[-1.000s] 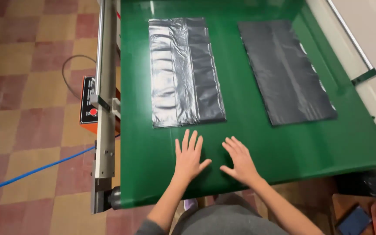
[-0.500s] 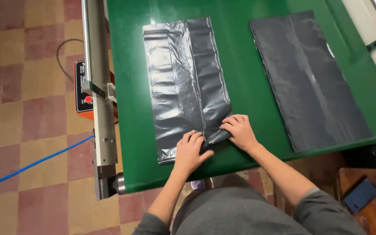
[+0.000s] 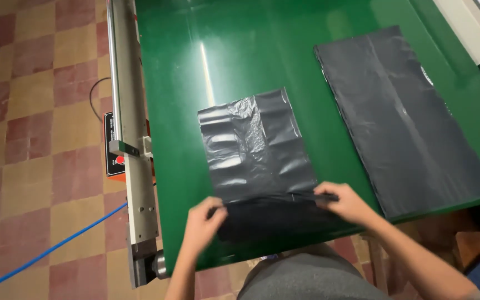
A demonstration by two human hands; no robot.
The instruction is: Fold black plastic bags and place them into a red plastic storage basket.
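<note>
Both hands, left hand (image 3: 202,221) and right hand (image 3: 346,203), now pinch the near edge of the dark plastic bag (image 3: 258,150) on the green table (image 3: 240,61), which has been folded shorter than half a second ago, while a second bag (image 3: 404,122) lies flat to the right.

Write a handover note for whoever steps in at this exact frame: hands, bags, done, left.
Left hand: pinching the left end of the fold on the near black bag.
Right hand: pinching the right end of the same fold.
Near bag: on the green table, near edge, partly folded over itself.
Second black bag: flat, unfolded, to the right, untouched.
Done: one fold started.
Left: fold not yet pressed flat.
</note>
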